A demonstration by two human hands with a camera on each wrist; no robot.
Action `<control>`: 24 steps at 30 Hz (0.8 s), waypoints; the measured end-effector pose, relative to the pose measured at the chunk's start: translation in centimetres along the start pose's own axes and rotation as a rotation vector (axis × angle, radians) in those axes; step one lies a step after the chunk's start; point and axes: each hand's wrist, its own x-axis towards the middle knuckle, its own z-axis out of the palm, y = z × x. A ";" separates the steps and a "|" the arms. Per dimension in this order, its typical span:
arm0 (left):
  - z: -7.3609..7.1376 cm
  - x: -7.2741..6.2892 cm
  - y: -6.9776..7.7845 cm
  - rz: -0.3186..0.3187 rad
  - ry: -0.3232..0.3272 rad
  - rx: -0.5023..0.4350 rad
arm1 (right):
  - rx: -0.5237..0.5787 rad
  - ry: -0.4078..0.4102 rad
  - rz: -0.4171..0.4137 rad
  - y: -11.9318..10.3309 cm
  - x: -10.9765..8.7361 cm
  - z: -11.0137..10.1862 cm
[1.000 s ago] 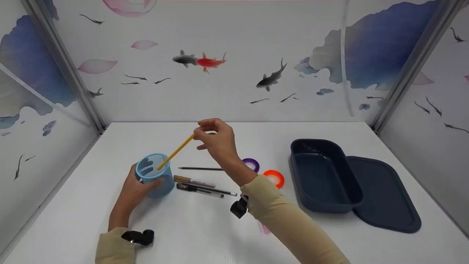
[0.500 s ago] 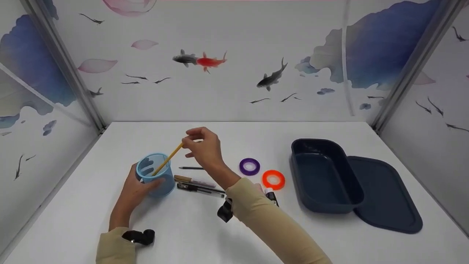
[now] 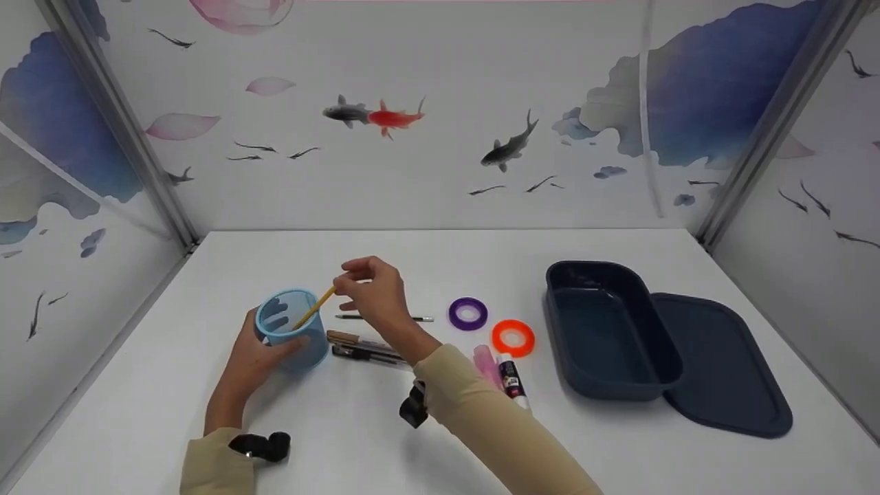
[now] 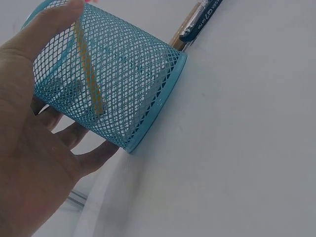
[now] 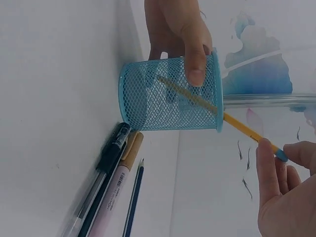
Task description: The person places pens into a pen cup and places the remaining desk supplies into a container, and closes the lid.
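Note:
A light blue mesh pen holder (image 3: 309, 347) stands on the table at the left. My left hand (image 3: 249, 357) grips it from its left side, thumb across the front and fingers behind the mesh. My right hand (image 3: 377, 295) pinches a yellow pen (image 5: 242, 129) by its blue end. The pen slants into the holder, its lower part showing through the mesh in both wrist views. Right of the holder lie a black-capped gel pen (image 5: 111, 150), a marker with a tan cap (image 5: 129, 154) and a dark pencil (image 5: 136, 195).
A purple tape roll (image 3: 468, 314) and an orange tape roll (image 3: 513, 337) lie mid-table. Nearer are a pink tube (image 3: 485, 364) and a glue stick (image 3: 512, 381). At the right, a dark blue box (image 3: 612, 330) stands beside its lid (image 3: 729, 364). Printed walls (image 3: 440, 185) enclose the table.
My right hand has moved left and down, bringing the yellow pen deeper into the holder. The left hand keeps its grip in place. The pink tube and glue stick have come into view.

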 end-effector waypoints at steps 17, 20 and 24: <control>0.0 0.0 -0.1 0.008 -0.011 0.007 | -0.069 -0.140 0.070 -0.4 -2.2 -3.2; 0.0 -0.1 -0.1 0.016 -0.009 0.007 | -0.076 -0.151 0.064 -0.4 -3.0 -4.2; 0.1 -0.2 -0.2 0.020 -0.003 0.007 | -0.076 -0.154 0.063 0.2 -4.0 -5.4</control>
